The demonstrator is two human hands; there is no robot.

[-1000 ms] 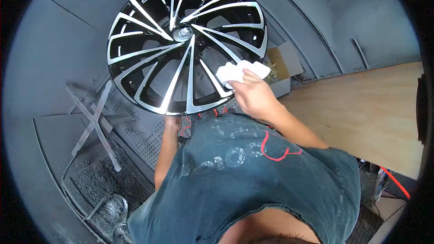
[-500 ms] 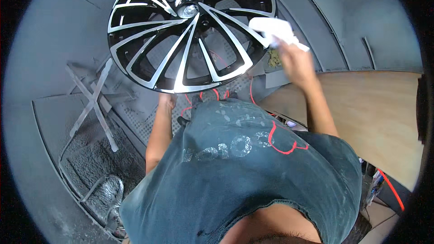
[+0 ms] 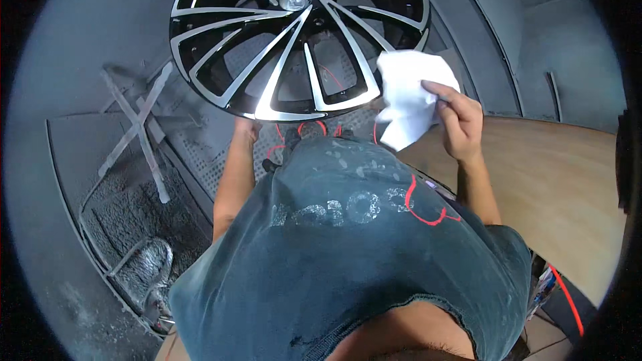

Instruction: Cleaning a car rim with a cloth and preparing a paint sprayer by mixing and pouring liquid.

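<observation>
A black alloy wheel rim (image 3: 308,85) with bright silver spoke faces fills the top middle. At its near edge my left hand (image 3: 246,130) is closed on the rim from below, with the fingertips hidden under it. To the right of the wheel, my right hand (image 3: 463,120) pinches a white wiping cloth (image 3: 413,87) between thumb and fingers. The cloth hangs loosely spread and overlaps the rim's lower right edge. Whether it touches the rim I cannot tell.
On the left stands a dusty grey X-shaped stand (image 3: 139,120) beside a dark crusted mat (image 3: 137,217). A tan board (image 3: 528,160) lies at the right. Red hoses (image 3: 567,299) run at the lower right and across the grated floor below the wheel.
My right hand has come down and right from the rim's edge, and the cloth now hangs opened out. The wheel appears shifted slightly up and right. My left hand stays at its near edge.
</observation>
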